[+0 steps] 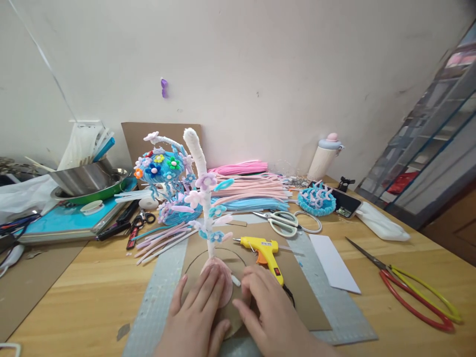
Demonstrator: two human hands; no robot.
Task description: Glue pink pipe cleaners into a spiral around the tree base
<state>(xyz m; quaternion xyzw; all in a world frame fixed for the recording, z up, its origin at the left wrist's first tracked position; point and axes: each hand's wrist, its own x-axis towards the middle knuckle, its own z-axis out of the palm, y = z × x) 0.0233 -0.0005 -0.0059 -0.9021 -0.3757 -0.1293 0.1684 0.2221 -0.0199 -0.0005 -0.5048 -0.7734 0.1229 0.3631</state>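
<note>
A white fuzzy stem [208,223] stands upright, trimmed with lilac, pink and blue pipe-cleaner flowers. Its foot rises from a round pink base [227,292], which lies on a cardboard disc [232,255]. My left hand [203,302] rests on that pink base with its fingers stretched out. Beside the disc's right edge, my right hand [266,307] has loosely bent fingers and the thumb apart, with nothing seen in it. A small white piece [235,280] lies near its fingertips. Just beyond is a yellow hot glue gun [267,248].
Cardboard [312,312] covers part of a grey cutting mat [145,307]. Light-handled scissors [282,223], red-and-yellow scissors [412,292] and a white card [332,263] lie to the right. Pipe-cleaner bundles [249,188] lie behind; a metal bowl [84,178] stands left.
</note>
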